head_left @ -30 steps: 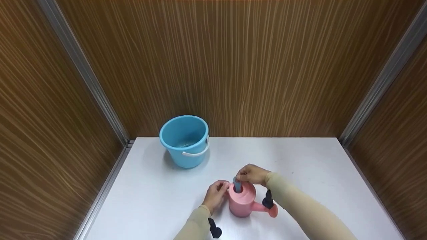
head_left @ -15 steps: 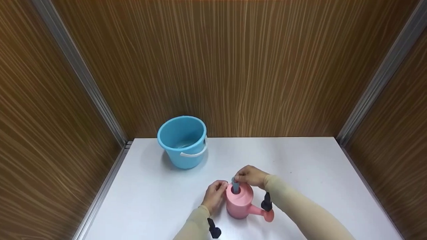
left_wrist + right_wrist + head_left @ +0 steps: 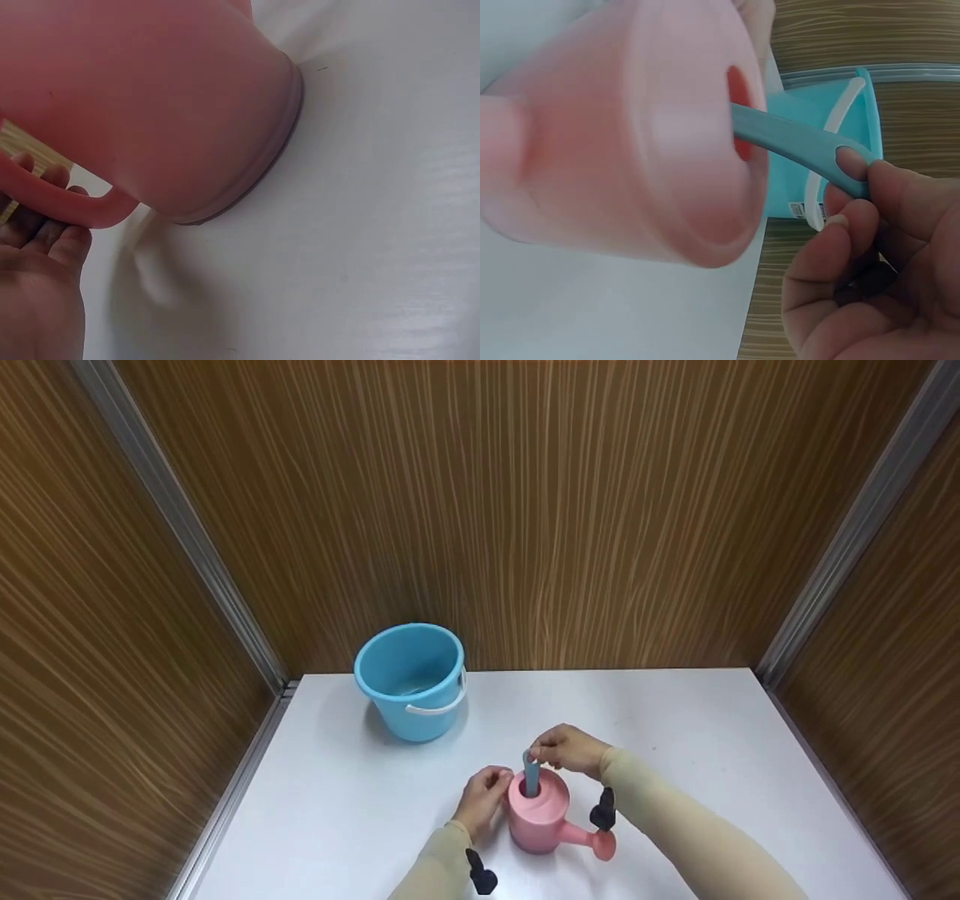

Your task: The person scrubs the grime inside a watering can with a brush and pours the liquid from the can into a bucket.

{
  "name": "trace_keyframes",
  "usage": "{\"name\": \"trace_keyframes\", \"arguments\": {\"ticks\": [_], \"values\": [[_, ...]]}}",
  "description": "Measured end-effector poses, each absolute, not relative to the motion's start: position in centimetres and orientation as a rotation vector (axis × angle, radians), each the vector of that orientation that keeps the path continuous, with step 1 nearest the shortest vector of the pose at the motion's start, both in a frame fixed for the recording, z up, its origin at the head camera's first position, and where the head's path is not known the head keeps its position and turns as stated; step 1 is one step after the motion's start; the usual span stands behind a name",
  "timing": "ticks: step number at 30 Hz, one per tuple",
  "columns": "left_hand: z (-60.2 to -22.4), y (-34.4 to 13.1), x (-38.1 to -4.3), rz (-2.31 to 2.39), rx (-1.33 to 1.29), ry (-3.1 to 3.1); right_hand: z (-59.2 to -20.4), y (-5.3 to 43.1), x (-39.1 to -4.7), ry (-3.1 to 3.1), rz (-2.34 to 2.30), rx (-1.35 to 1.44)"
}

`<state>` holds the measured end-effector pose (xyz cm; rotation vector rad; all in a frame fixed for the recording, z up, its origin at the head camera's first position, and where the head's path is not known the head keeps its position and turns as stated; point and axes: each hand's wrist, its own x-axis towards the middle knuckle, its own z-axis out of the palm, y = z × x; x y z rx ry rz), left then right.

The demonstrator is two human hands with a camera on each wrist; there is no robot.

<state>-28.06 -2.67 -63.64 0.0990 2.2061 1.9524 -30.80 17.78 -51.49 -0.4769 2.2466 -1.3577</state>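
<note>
A pink watering can (image 3: 534, 831) stands upright on the white table, its spout (image 3: 577, 834) pointing to the lower right. My left hand (image 3: 482, 799) is at the can's left side; in the left wrist view its fingers curl round the can's loop handle (image 3: 101, 212). Above the can, my right hand (image 3: 571, 748) pinches the top end of a flat blue-grey handle (image 3: 791, 141), which has a hole near its tip. That handle rises out of the can's round opening (image 3: 739, 82). Its lower end is hidden inside the can, so I cannot tell what tool it belongs to.
A light blue bucket (image 3: 416, 721) with a white carrying handle (image 3: 439, 709) stands at the back left of the table (image 3: 660, 712). Brown wood-grain panels (image 3: 510, 525) enclose the back and both sides.
My right hand has risen slightly, and more of the blue-grey handle shows above the opening. The left hand keeps its place at the watering can.
</note>
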Motion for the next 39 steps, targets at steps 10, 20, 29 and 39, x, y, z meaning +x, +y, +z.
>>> {"name": "trace_keyframes", "arguments": {"ticks": [10,20,29,39], "values": [[-63.4,-2.9,-28.2,1.96,0.151,2.204,-51.1,17.5,-31.0,2.266,-1.338,-0.483],[-63.5,-2.7,-28.0,1.986,0.145,2.179,-52.4,17.7,-30.6,2.307,-1.235,-0.524],[-63.5,-2.5,-28.0,2.012,0.137,2.137,-52.3,17.3,-30.7,2.382,-1.088,-0.646],[-62.1,-2.5,-27.5,2.085,0.112,2.066,-52.5,17.3,-30.8,2.3,-1.16,-0.714]]}}
